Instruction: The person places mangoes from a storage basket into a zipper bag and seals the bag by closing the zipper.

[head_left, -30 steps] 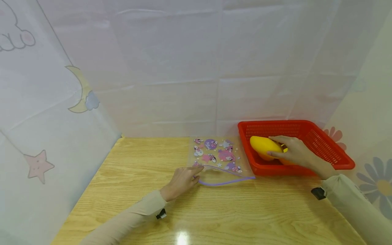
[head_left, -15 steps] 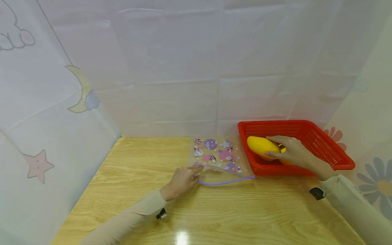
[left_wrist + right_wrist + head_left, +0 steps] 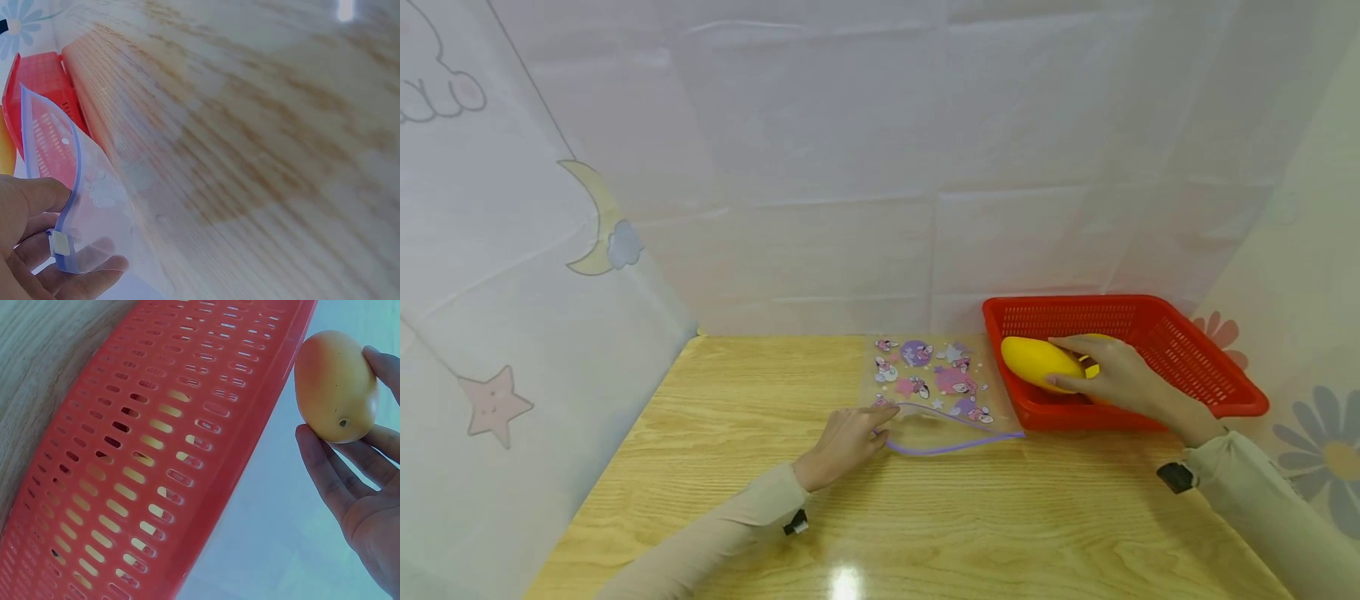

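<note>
My right hand (image 3: 1108,371) grips a smooth yellow mango (image 3: 1037,362) over the left part of the red basket (image 3: 1213,404). In the right wrist view the mango (image 3: 337,387) shows its rounded end with a small dark stem pit, fingers and thumb around it beside the basket's rim. My left hand (image 3: 842,446) pinches the near left corner of a clear zip bag (image 3: 955,450) printed with pink and purple cartoon figures. The bag lies on the table, its purple-edged mouth parted. A white slider (image 3: 60,244) sits on its edge by my left fingers.
More yellow things (image 3: 1103,337) lie in the basket, partly hidden by my right hand; one shows a dark brown patch. The basket stands at the back right of the wooden table (image 3: 760,383), near the sheeted wall (image 3: 820,258).
The mango and my right hand have shifted slightly left within the basket, and a bit more yellow shows behind the hand. My left hand and the bag have stayed put.
</note>
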Tool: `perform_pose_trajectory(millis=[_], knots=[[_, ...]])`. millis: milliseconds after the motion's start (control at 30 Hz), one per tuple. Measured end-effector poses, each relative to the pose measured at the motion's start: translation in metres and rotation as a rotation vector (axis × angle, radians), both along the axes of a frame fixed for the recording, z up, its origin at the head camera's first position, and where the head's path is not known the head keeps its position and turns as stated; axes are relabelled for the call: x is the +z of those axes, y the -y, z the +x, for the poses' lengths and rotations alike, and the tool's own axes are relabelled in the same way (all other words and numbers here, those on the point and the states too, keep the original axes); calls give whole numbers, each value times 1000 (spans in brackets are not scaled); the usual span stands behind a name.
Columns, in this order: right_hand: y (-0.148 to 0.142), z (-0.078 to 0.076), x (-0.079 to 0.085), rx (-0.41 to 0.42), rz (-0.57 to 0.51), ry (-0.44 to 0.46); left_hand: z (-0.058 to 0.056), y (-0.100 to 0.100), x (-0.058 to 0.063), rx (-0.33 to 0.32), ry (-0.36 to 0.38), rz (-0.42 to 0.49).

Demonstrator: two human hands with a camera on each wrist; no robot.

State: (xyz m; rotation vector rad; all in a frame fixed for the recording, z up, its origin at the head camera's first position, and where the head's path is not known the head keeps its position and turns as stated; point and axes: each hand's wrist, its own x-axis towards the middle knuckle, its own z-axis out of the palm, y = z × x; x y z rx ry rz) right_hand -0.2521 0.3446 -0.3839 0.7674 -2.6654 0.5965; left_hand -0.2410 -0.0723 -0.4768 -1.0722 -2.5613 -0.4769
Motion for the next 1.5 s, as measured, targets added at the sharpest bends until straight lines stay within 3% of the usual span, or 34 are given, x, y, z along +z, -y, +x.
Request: perform_pose_trajectory(millis=[200, 433, 1267, 1500], knots=[[2, 3, 0, 2, 10, -16, 0, 1, -1, -6, 0, 13], [5, 4, -1, 68, 12, -91, 1, 1, -1, -4, 10, 30], [20, 11, 1, 168, 2, -104, -1, -1, 1, -6, -2, 46], [25, 16, 2, 153, 29, -110, -1, -1, 4, -13, 2, 50]])
